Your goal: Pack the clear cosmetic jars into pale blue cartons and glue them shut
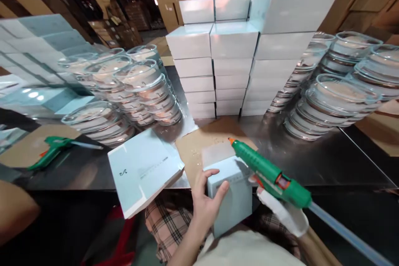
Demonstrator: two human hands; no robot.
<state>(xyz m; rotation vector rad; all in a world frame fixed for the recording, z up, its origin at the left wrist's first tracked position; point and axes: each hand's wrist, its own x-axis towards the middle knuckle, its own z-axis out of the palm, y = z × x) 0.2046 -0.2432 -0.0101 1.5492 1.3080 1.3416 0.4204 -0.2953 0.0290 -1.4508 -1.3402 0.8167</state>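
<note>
My bare left hand point(205, 201) grips the near corner of a light-blue box point(232, 205), thumb on one side and a finger along its top edge. The box stands tilted at the table's front edge, its flap point(218, 153) resting over a cardboard sheet point(190, 149). In a white glove, my right hand point(285, 212) is closed around a green hot glue gun point(271, 174). Its orange nozzle points up and left above the box, and a long clear glue stick point(346, 226) sticks out of the back. The right fingers are partly hidden behind the gun.
Left of my hands lies another light-blue box point(145, 170), overhanging the table edge. Stacked white boxes point(233, 66) rise ahead. Stacks of round clear containers point(149, 87) flank them on both sides. A second green glue gun point(51, 151) lies on cardboard at the left, near someone's arm point(15, 212).
</note>
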